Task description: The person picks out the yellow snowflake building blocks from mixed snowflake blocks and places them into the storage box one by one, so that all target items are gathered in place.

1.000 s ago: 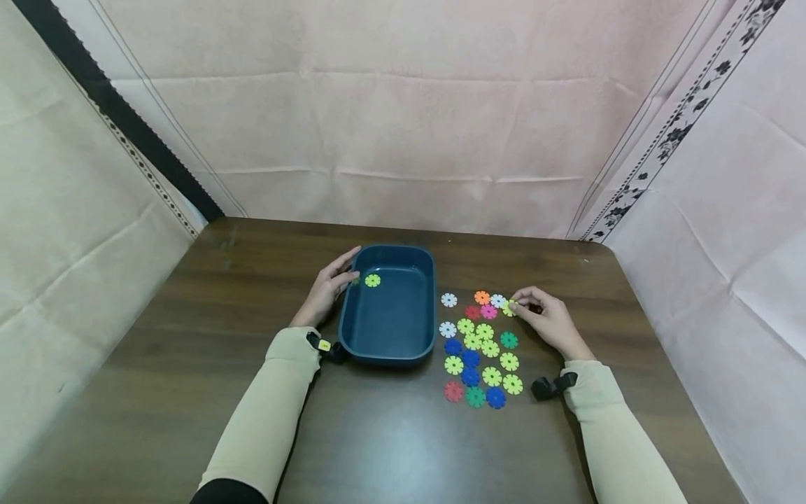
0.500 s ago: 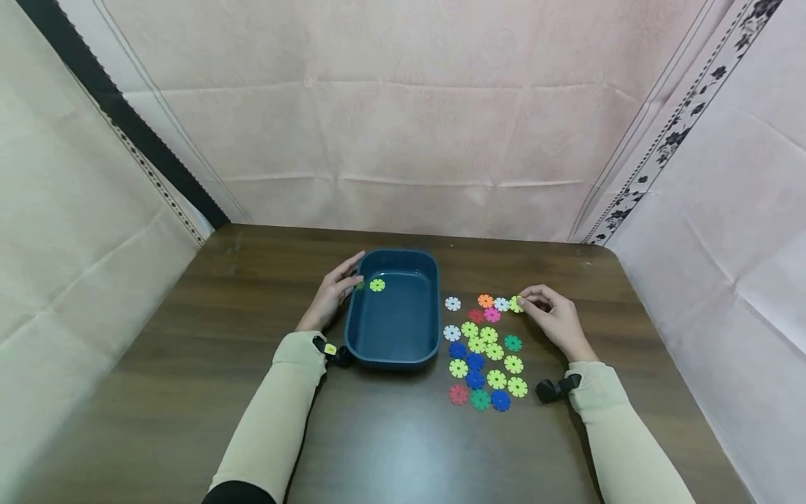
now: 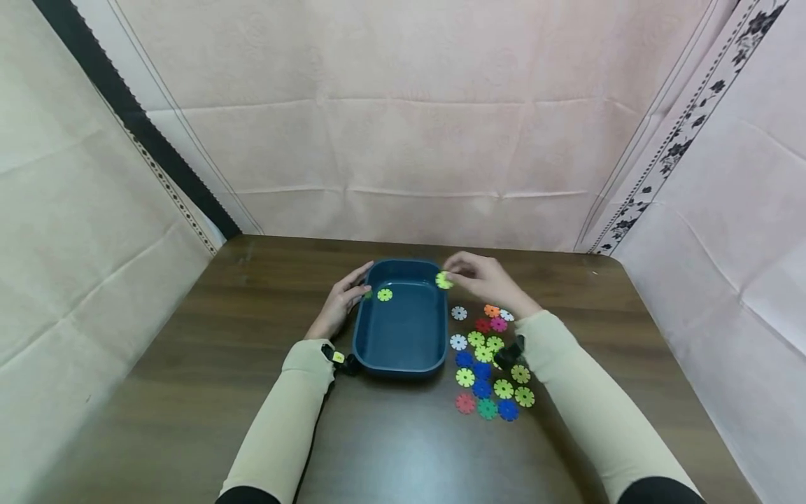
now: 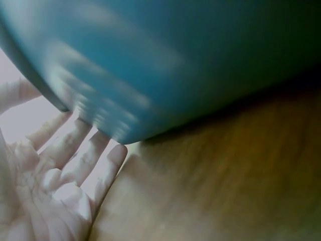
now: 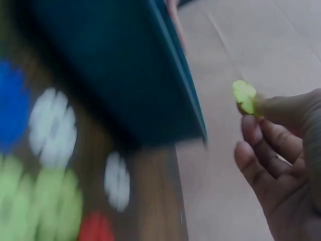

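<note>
The small flower-shaped plastic disc (image 3: 443,281) I pinch is yellow-green, the same shade as the disc (image 3: 385,295) lying in my dark teal plastic tub (image 3: 401,353). The scattered plastic discs (image 3: 491,364) on my dark brown wood-grain bench (image 3: 189,364) come in white, orange, red, pink, blue, green and yellow-green. My sleeves (image 3: 277,420) are pale beige. The cloth backdrop (image 3: 403,140) is pale pink, with a black floral strip (image 3: 676,133) at right.
</note>
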The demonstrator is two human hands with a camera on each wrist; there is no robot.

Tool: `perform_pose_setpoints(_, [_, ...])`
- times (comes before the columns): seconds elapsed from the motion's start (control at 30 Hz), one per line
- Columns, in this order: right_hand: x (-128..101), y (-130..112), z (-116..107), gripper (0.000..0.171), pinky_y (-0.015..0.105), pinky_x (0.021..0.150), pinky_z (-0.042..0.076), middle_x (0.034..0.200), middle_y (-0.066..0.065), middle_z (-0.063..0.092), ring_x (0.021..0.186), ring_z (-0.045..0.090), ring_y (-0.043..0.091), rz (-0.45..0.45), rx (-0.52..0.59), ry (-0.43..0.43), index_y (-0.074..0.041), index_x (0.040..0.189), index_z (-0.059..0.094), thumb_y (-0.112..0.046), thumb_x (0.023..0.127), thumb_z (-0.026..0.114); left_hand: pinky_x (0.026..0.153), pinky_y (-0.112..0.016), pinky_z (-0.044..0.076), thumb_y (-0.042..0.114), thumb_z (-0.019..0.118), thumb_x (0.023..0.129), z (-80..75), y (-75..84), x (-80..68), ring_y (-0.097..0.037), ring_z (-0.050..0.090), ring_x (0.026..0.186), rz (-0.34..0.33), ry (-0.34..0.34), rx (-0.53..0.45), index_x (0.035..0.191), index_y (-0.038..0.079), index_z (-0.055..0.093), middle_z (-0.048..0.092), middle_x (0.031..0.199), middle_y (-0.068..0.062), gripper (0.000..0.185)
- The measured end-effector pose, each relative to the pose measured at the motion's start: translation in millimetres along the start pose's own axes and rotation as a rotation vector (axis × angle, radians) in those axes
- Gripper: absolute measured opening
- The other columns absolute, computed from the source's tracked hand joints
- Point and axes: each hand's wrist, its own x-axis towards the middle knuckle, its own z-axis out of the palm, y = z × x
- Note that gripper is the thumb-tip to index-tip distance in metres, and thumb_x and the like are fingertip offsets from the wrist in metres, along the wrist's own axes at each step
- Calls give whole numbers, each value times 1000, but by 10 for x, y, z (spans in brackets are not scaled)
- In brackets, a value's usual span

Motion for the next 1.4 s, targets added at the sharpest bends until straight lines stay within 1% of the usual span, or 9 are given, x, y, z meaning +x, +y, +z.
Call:
perform_pose_setpoints(0.13, [397, -146, 254, 22, 39, 83, 55, 105, -4, 71, 98, 67, 13, -24, -13, -177, -14, 121, 65, -22, 100, 64, 117, -53, 26, 18, 56, 102, 12, -1, 23, -21, 25, 150, 8, 3, -8, 156, 16, 40, 31, 162, -1, 56])
perform_pose_setpoints(0.23, [623, -201, 381, 26, 38, 82, 55, 107, 0, 71, 96, 67, 14, -7, -52, -293, -8, 125, 63, -17, 101, 63, 116, -52, 27, 17, 57, 102, 33, -5, 38, -21, 27, 149, 10, 7, -16, 155, 18, 42, 32, 162, -1, 55])
perform_pose_setpoints(0.33, [767, -227, 440, 24, 36, 80, 55, 105, 4, 72, 92, 68, 16, 14, -122, -391, -6, 123, 65, -12, 100, 63, 115, -50, 30, 15, 56, 101, 56, -6, 32, -22, 30, 147, 0, 4, -23, 155, 19, 42, 34, 161, -2, 55])
perform_pose_setpoints(0.43, [846, -242, 443, 20, 35, 78, 55, 101, 6, 72, 87, 68, 17, 37, -192, -454, -6, 118, 68, -7, 98, 63, 115, -49, 32, 14, 55, 101, 68, -4, 27, -22, 34, 146, -3, 3, -25, 155, 19, 43, 35, 160, -2, 55])
perform_pose_setpoints(0.6, [901, -286, 415, 20, 35, 75, 54, 97, 9, 72, 79, 66, 19, 46, -255, -471, -3, 114, 69, 1, 94, 63, 114, -48, 32, 15, 55, 102, 57, 12, 47, -22, 32, 147, 6, 2, -20, 155, 18, 42, 35, 161, -2, 55])
perform_pose_setpoints(0.97, [964, -253, 523, 22, 34, 74, 54, 95, 7, 69, 77, 62, 19, 67, -295, -470, -5, 114, 70, 1, 94, 63, 115, -49, 31, 7, 51, 103, 26, 77, 27, -24, 32, 147, -22, -10, -34, 157, 14, 38, 32, 162, -5, 55])
perform_pose_setpoints(1.2, [965, -218, 580, 20, 33, 76, 54, 94, 6, 70, 80, 62, 20, 82, -300, -473, -7, 112, 70, -1, 94, 64, 114, -48, 34, 4, 50, 103, 36, 121, 7, -25, 32, 147, -39, -17, -21, 157, 10, 37, 31, 162, -8, 56])
perform_pose_setpoints(1.3, [967, -215, 590, 20, 35, 79, 54, 96, 6, 70, 83, 63, 20, 84, -304, -479, -6, 113, 70, -2, 95, 64, 113, -47, 35, 6, 50, 103, 21, 77, 11, -26, 32, 147, -32, -10, -23, 157, 12, 37, 31, 162, -7, 56])
perform_pose_setpoints(1.4, [957, -238, 578, 20, 39, 85, 54, 105, 7, 71, 93, 65, 21, 77, -324, -492, -6, 116, 71, -7, 96, 65, 114, -47, 34, 8, 51, 103, 2, 35, 14, -24, 31, 147, -22, 0, -29, 156, 15, 38, 31, 162, -5, 55])
